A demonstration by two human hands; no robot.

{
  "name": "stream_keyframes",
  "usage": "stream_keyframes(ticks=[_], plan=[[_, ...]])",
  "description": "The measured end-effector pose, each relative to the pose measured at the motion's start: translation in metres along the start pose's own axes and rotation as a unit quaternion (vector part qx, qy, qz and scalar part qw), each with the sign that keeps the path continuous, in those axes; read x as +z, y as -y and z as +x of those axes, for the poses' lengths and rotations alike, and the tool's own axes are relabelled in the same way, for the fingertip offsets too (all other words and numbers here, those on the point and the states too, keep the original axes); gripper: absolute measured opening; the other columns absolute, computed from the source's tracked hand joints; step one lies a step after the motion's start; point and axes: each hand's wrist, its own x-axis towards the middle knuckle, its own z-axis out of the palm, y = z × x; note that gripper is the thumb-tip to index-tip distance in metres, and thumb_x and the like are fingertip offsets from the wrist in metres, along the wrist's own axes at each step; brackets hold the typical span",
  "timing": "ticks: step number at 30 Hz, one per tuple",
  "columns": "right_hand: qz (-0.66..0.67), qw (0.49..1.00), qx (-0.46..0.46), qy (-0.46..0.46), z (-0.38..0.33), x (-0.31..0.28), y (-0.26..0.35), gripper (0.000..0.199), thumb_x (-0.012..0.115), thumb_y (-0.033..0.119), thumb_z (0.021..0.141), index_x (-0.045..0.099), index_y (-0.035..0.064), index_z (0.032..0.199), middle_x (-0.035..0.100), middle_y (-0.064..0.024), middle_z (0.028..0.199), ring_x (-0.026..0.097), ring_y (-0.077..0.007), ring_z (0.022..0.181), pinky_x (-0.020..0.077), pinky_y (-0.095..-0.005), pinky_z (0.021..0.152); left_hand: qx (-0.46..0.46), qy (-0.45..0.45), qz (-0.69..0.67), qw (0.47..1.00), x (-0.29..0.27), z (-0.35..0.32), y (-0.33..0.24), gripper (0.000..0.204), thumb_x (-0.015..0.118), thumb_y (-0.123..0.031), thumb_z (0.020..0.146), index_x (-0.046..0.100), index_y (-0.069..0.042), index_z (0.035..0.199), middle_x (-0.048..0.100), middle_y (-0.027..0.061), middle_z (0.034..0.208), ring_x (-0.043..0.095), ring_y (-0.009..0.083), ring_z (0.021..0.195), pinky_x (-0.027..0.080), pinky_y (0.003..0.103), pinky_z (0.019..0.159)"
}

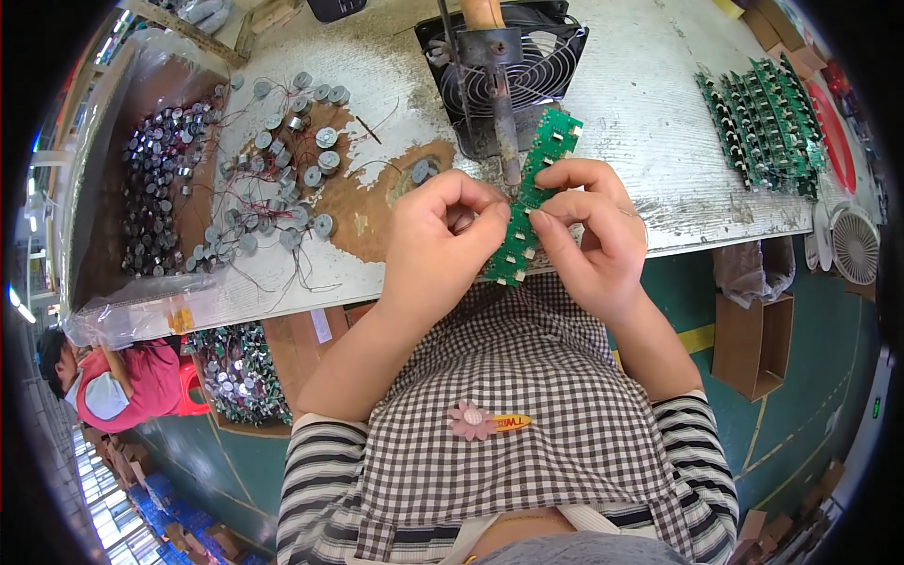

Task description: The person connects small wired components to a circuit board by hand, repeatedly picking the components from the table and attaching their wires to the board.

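A long green circuit board strip [548, 151] with small white connectors slants between my hands, just over the table's front edge. My right hand [598, 235] is closed, thumb and fingertips pinching at the strip's right edge. My left hand [443, 235] is closed too, its thumb and fingertips against the strip's left side. Inside its curled fingers shows part of a small round metal motor [461, 223], mostly hidden. Directly above my fingertips, a soldering iron [502, 122] with a wooden handle points down, its tip close to the strip. Any wire between my fingertips is too small to make out.
Loose small motors [282, 155] with thin wires lie left on the worn white table [650, 94], beside a plastic-lined carton [99, 202] of more motors. A black fan [551, 47] stands behind the iron. Stacked green boards [763, 127] sit right. Another person [127, 381] is at far left.
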Motion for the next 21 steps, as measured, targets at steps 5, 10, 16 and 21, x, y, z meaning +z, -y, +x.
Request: stream_keyframes(ticks=[5,10,16,21], plan=[[0.033,0.999,0.013,-0.009,-0.006,0.003,0.001,0.010,0.065,-0.007,0.077,0.057,-0.0027,0.081,0.058,-0.0164,0.101,0.059,-0.0112,0.066,0.0498,-0.0219,0.055,0.029,-0.025,0.015,0.999,0.004,-0.004,0.001,0.006,0.064,-0.002,0.079,0.059,0.001,0.077,0.061,-0.0003,0.075,0.047,0.0004,0.060,0.039,0.016,0.053],[0.071,0.997,0.037,-0.017,-0.012,0.002,0.000,0.008,0.063,-0.006,0.079,0.056,-0.0029,0.081,0.058,-0.0168,0.100,0.060,-0.0117,0.066,0.0500,-0.0220,0.055,0.027,-0.004,0.013,1.000,0.002,-0.003,0.005,0.006,0.064,-0.001,0.079,0.059,0.000,0.077,0.061,-0.0002,0.077,0.047,0.0004,0.060,0.038,0.016,0.053],[0.070,0.997,0.034,-0.017,-0.013,0.001,0.000,0.007,0.062,-0.006,0.079,0.056,-0.0030,0.082,0.059,-0.0170,0.099,0.059,-0.0109,0.064,0.0497,-0.0216,0.055,0.025,-0.027,-0.022,0.999,0.006,-0.004,0.007,0.007,0.065,-0.004,0.082,0.059,0.000,0.081,0.060,-0.0011,0.075,0.048,0.0007,0.061,0.038,0.016,0.053],[0.050,0.998,0.044,-0.018,-0.009,0.003,0.002,0.008,0.063,-0.006,0.080,0.056,-0.0030,0.083,0.059,-0.0156,0.098,0.058,-0.0100,0.063,0.0484,-0.0212,0.054,0.040,-0.036,-0.011,0.998,0.007,-0.003,0.012,0.007,0.065,-0.005,0.082,0.059,0.000,0.081,0.059,-0.0017,0.073,0.048,0.0006,0.061,0.037,0.017,0.053]])
